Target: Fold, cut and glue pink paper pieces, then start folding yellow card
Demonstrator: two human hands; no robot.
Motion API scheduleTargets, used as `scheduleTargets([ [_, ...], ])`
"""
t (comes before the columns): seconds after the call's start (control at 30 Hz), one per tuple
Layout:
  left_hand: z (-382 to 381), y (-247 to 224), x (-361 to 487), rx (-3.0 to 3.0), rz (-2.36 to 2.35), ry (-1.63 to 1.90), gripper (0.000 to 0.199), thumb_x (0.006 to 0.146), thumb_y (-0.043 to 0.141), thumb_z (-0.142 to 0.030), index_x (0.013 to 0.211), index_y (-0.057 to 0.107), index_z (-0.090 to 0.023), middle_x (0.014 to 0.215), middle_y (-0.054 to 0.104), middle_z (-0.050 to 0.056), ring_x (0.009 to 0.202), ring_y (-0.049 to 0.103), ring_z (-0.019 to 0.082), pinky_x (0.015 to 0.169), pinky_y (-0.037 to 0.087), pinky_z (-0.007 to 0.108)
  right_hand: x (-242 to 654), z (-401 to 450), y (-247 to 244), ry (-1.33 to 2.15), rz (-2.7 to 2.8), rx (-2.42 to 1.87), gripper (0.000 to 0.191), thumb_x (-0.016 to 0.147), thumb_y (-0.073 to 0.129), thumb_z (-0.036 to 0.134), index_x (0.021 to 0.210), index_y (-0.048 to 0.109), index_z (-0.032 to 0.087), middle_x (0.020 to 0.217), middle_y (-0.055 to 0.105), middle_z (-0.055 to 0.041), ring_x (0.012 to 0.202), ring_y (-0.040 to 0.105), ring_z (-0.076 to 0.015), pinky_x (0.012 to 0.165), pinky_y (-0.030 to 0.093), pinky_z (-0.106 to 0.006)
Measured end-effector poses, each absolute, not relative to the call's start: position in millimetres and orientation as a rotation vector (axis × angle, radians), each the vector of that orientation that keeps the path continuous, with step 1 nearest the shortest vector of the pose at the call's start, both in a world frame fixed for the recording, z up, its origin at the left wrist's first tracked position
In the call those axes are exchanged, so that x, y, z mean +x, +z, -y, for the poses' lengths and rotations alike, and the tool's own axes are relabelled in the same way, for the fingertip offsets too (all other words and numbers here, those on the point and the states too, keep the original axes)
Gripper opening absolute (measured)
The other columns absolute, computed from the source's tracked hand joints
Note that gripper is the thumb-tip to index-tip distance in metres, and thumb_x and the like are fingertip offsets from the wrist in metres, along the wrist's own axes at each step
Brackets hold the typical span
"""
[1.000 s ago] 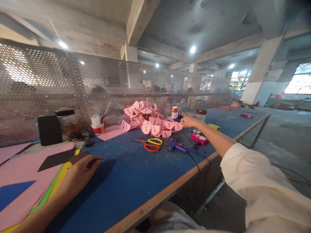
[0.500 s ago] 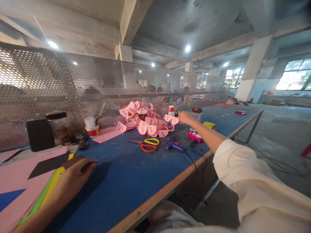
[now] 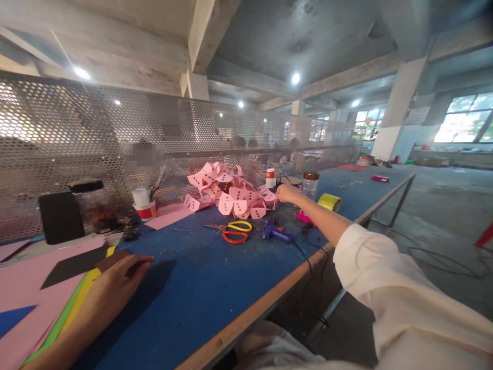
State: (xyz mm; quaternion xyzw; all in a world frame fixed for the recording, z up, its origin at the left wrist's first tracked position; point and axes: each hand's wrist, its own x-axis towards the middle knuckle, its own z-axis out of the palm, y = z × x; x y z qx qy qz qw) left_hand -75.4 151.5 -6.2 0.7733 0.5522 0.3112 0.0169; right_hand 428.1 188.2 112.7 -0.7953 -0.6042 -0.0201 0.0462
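My right hand (image 3: 285,193), arm stretched out, has its fingers closed at the edge of a pink folded paper piece (image 3: 269,194). That piece lies against the right side of a heap of pink folded paper pieces (image 3: 239,200) printed with dark dots. The fingertips are partly hidden. My left hand (image 3: 125,270) rests at the left of the blue table, fingers loosely bent and apart, nothing seen in them. It lies beside colored paper sheets (image 3: 79,303) and a brown sheet (image 3: 111,259). Scissors (image 3: 235,236) and a blue glue gun (image 3: 278,234) lie in front of the heap.
A perforated metal screen (image 3: 185,128) runs behind the table (image 3: 185,293). Along it stand a dark-lidded jar (image 3: 96,208), a red-and-white cup (image 3: 146,210), a paper cup (image 3: 270,177) and a clear jar (image 3: 310,186). Yellow tape (image 3: 330,202) sits right of my forearm. Cables hang over the front edge.
My right hand has moved slightly down and left, bringing the pink folded paper piece from beside the heap onto its right side. My left hand stays in place.
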Motion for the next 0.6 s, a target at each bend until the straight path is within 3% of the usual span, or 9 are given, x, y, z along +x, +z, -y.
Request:
scheduleTargets([
  [0.2, -147.2, -3.3, -71.3, 2.42, -1.656, 1.05, 0.032, 0.085, 0.041, -0.05, 0.09, 0.067, -0.032, 0.087, 0.073, 0.005, 0.079, 0.069, 0.027, 0.069, 0.05, 0.033, 419.0, -170.6, 126.1, -0.167, 1.877, -2.247, 0.032, 0.096, 0.059, 0.035, 0.122, 0.059, 0.017, 0.123, 0.061, -0.0092, 0.103, 0.063, -0.0221, 0.087, 0.055, -0.042],
  [0.33, -148.3, -3.0, -71.1, 2.401, -1.738, 1.027, 0.033, 0.085, 0.043, -0.051, 0.093, 0.067, -0.03, 0.083, 0.071, 0.001, 0.074, 0.067, 0.023, 0.069, 0.05, 0.03, 383.5, -143.9, 133.4, -0.216, 1.981, -1.995, 0.025, 0.099, 0.049, 0.032, 0.102, 0.069, 0.018, 0.099, 0.072, -0.007, 0.089, 0.066, -0.0185, 0.076, 0.048, -0.028],
  [0.47, -142.4, 3.9, -69.3, 2.432, -1.677, 1.01, 0.034, 0.086, 0.046, -0.045, 0.094, 0.069, -0.022, 0.084, 0.07, 0.003, 0.075, 0.064, 0.022, 0.071, 0.048, 0.03, 315.8, -105.0, 123.6, -0.185, 2.149, -1.656, 0.024, 0.099, 0.046, 0.034, 0.101, 0.068, 0.025, 0.096, 0.073, -0.0013, 0.084, 0.066, -0.0142, 0.071, 0.044, -0.026],
  [0.6, -135.0, 10.4, -67.2, 2.416, -1.67, 0.998, 0.031, 0.088, 0.045, -0.039, 0.097, 0.069, -0.02, 0.087, 0.07, 0.004, 0.078, 0.064, 0.02, 0.073, 0.048, 0.028, 241.7, -80.2, 99.3, -0.142, 2.271, -1.057, 0.018, 0.098, 0.046, 0.027, 0.097, 0.064, 0.025, 0.094, 0.073, 0.0009, 0.084, 0.065, -0.0131, 0.075, 0.044, -0.026],
])
